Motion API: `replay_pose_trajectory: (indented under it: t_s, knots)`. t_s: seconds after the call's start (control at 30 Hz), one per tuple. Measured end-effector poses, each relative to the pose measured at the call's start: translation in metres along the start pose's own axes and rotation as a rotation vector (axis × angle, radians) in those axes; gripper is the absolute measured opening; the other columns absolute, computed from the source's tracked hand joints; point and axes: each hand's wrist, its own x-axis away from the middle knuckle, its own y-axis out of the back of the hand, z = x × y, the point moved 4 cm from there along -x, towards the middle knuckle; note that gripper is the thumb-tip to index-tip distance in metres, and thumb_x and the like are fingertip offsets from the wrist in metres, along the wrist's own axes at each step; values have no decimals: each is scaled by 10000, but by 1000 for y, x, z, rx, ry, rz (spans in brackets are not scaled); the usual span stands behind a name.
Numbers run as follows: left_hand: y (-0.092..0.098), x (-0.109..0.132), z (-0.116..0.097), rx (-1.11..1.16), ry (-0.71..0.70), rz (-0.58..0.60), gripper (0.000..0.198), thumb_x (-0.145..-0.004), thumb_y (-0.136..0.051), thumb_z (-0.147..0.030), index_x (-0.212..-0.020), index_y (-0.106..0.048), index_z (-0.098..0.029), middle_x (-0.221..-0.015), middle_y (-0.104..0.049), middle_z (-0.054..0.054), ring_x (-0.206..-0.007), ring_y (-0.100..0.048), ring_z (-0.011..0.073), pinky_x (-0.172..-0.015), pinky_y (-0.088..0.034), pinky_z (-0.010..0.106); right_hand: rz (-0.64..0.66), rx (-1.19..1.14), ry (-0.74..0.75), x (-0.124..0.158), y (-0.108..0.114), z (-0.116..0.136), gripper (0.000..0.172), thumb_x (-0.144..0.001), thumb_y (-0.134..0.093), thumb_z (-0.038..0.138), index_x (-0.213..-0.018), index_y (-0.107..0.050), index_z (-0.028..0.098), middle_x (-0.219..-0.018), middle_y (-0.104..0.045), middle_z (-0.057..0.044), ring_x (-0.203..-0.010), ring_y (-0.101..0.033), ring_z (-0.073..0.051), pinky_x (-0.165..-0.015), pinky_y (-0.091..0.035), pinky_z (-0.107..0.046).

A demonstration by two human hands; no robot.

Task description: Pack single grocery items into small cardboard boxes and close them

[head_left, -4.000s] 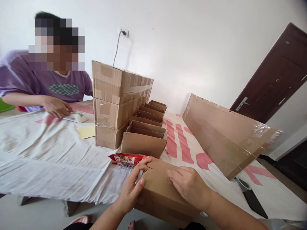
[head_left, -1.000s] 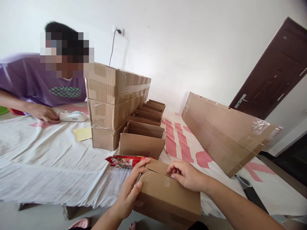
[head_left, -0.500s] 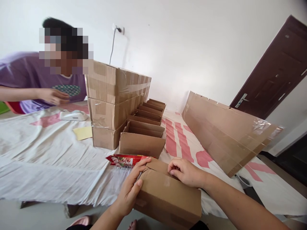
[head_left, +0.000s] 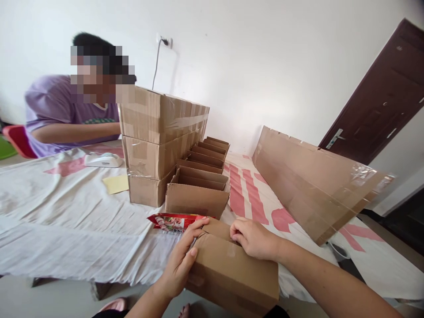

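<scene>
A small brown cardboard box (head_left: 232,269) lies at the near edge of the cloth-covered table (head_left: 66,221). My left hand (head_left: 180,260) grips its left end, thumb on the top flap. My right hand (head_left: 253,238) rests curled on the far top edge, fingers tucked at the flap seam. A red snack packet (head_left: 172,221) lies just beyond the box, next to my left fingertips.
A row of open small cartons (head_left: 198,185) runs away from me beside a stack of taped boxes (head_left: 155,141). A long flat cardboard piece (head_left: 314,181) leans at the right. A person in a purple shirt (head_left: 56,110) sits at the far left near a white device (head_left: 102,160) and yellow note (head_left: 115,183).
My right hand has slid from flat on the box top to curled at its far edge. The other person drew their hand off the white device and sat back.
</scene>
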Motion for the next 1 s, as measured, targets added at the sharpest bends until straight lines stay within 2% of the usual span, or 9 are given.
replay_pose_trajectory:
  t_s: [0.13,0.27,0.5,0.7,0.77,0.83,0.93,1.0]
  knots:
    - [1,0,0,-15,-7,28,356,-972,-354,-395,-1218,-546,-223,-1510,-407,106,-1398,-337,304,-1155,-249,476,29,-95,-25,4,2,-5,170,-800,-489,49,-729,-496,204,-795,-572,0,-727,-529,-146,-667,-423,-263]
    - [1,0,-1,-18,7,45,363,-968,-359,-414,-1214,-550,-228,-1491,-432,106,-1398,-336,306,-1160,-232,470,-17,-254,-99,13,7,-12,148,-813,-471,84,-735,-470,210,-746,-537,17,-695,-490,-139,-641,-402,-255]
    - [0,-2,-4,-14,1,42,362,-971,-353,-421,-1194,-562,-227,-1479,-445,109,-1387,-357,302,-1147,-260,456,-96,-383,2,31,6,-8,128,-885,-476,238,-762,-446,217,-725,-485,17,-659,-452,-138,-607,-397,-263]
    - [1,-1,-2,0,17,65,353,-971,-350,-402,-1214,-543,-232,-1516,-398,94,-1407,-324,304,-1171,-217,473,-157,-614,72,44,7,-12,247,-956,-447,404,-795,-437,217,-878,-571,-44,-801,-553,-166,-741,-464,-324]
    - [2,-1,-3,0,32,60,356,-969,-349,-412,-1206,-544,-231,-1517,-398,96,-1410,-318,306,-1170,-218,483,-204,-661,54,51,9,-19,269,-964,-440,436,-808,-445,217,-826,-579,-30,-770,-553,-158,-742,-458,-323]
    - [2,-1,-3,-3,49,62,362,-968,-349,-421,-1196,-552,-228,-1509,-409,99,-1409,-320,311,-1163,-237,490,-307,-673,21,59,13,-30,287,-953,-461,464,-808,-461,216,-762,-569,-8,-718,-536,-146,-714,-446,-308]
    - [3,-1,-4,-12,44,63,367,-967,-343,-426,-1199,-554,-235,-1503,-419,89,-1409,-321,309,-1163,-241,489,-488,-699,-118,75,14,-59,304,-897,-541,496,-799,-493,212,-733,-566,6,-690,-540,-140,-663,-438,-283]
    - [3,-1,-3,-22,39,59,364,-966,-342,-424,-1208,-547,-245,-1508,-414,77,-1408,-322,306,-1165,-232,483,-548,-711,-235,88,9,-81,311,-833,-616,499,-792,-515,207,-725,-578,8,-672,-555,-139,-635,-442,-273]
